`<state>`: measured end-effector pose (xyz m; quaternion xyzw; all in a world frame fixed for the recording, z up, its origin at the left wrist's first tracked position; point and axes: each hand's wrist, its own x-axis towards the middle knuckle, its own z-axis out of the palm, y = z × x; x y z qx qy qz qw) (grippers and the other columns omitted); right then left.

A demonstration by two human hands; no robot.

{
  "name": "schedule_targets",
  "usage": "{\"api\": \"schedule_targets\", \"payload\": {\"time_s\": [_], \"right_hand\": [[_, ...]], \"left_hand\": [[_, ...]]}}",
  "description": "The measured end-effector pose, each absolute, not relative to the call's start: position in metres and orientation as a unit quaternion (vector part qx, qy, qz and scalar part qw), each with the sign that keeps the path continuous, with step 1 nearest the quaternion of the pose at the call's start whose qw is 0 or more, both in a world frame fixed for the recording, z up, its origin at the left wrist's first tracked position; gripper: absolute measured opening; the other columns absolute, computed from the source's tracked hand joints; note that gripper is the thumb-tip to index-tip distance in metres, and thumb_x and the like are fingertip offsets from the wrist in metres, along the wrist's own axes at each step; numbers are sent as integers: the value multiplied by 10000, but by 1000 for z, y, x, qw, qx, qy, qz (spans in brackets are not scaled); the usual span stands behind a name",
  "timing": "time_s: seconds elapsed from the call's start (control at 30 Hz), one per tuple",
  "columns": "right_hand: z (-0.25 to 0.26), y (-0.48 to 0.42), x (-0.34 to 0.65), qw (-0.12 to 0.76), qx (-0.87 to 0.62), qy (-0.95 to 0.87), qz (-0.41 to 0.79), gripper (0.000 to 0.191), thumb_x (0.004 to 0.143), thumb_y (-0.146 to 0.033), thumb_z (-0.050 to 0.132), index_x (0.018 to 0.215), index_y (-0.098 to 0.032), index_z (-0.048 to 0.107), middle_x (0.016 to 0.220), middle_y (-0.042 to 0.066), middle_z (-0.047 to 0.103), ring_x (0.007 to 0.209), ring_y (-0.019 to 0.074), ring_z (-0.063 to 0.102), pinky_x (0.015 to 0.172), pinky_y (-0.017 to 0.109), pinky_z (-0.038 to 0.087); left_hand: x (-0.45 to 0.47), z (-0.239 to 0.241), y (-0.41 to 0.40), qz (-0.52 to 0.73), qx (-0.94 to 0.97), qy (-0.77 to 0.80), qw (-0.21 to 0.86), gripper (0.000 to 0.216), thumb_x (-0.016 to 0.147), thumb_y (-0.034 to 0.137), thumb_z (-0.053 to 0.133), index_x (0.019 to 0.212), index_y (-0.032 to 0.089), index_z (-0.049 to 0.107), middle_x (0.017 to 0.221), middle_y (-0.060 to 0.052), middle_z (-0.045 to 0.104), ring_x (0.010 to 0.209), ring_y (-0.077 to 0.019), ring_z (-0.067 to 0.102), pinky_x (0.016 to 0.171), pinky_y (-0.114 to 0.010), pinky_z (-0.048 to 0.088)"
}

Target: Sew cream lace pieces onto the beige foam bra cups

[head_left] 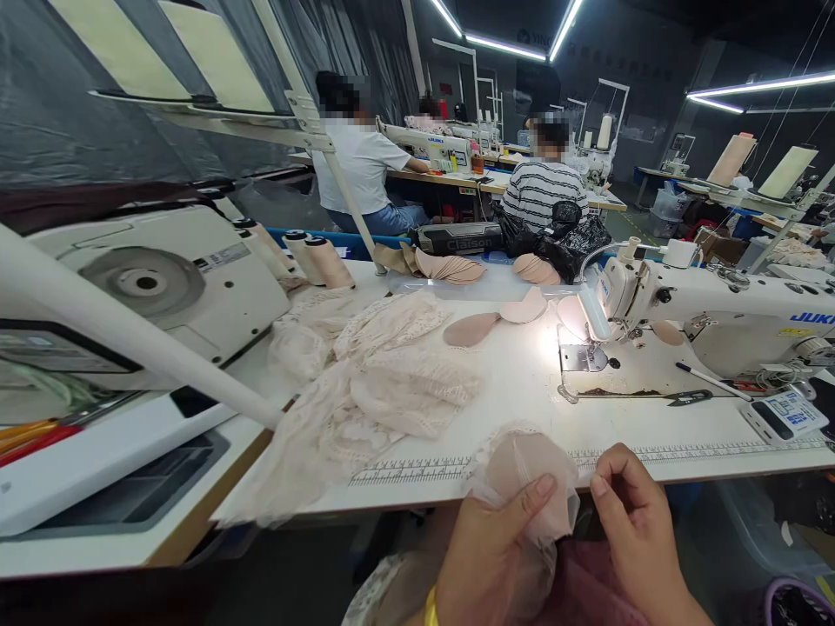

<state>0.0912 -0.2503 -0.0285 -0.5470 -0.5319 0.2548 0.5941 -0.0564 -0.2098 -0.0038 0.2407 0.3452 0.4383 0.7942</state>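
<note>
My left hand [483,548] is closed at the table's front edge, its thumb pressing on a beige cup pad [525,461] wrapped in sheer mesh with a lacy rim. More sheer fabric hangs below that hand toward my lap. Just to the right, my right hand [643,530] is pinched, thumb against curled index finger, apart from the pad. Whatever sits in that pinch is too small to make out. A heap of cream lace fabric [391,382] lies left of my hands. Beyond them are loose beige pads [470,329] on the white table [509,387].
A lit JUKI sewing machine [737,300] stands at the right, a pen [714,382] and black thread snips [690,397] before it. Another machine [150,278] and thread cones [330,263] are left. A printed ruler [410,469] edges the table. Two people [362,165] sit ahead.
</note>
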Motion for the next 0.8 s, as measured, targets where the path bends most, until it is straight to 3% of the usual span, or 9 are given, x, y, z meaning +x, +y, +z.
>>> {"api": "schedule_targets", "payload": {"time_s": [0.23, 0.43, 0.6, 0.8], "right_hand": [[-13, -251, 88, 536, -545, -625, 156, 46, 975, -264, 597, 943, -241, 572, 807, -6, 550, 688, 164, 518, 590, 268, 440], [-9, -252, 84, 485, -529, -696, 17, 83, 954, -203, 619, 970, -232, 544, 830, 8, 570, 715, 178, 539, 616, 292, 460], [-9, -251, 81, 470, -536, -702, -4, 181, 994, -125, 497, 862, -248, 513, 742, -2, 549, 662, 180, 524, 584, 296, 429], [-21, -239, 95, 467, -522, -706, -99, 199, 967, -80, 495, 862, -247, 482, 730, 1, 498, 664, 191, 466, 590, 312, 378]], "left_hand": [[-55, -1, -211, 437, 256, 341, 792, 395, 700, 352, 920, 1009, 145, 786, 1036, -107, 769, 1025, -288, 698, 948, -379, 564], [-55, 1, -210, 440, 266, 344, 786, 393, 714, 367, 910, 1001, 128, 788, 929, -83, 753, 894, -243, 692, 845, -341, 582], [-53, -3, -209, 447, 262, 331, 789, 356, 737, 340, 903, 1008, 141, 786, 976, -88, 763, 991, -262, 693, 926, -364, 567], [-51, 0, -210, 441, 265, 338, 788, 395, 719, 356, 911, 1027, 149, 777, 1028, -106, 778, 1012, -301, 707, 904, -389, 579]]}}
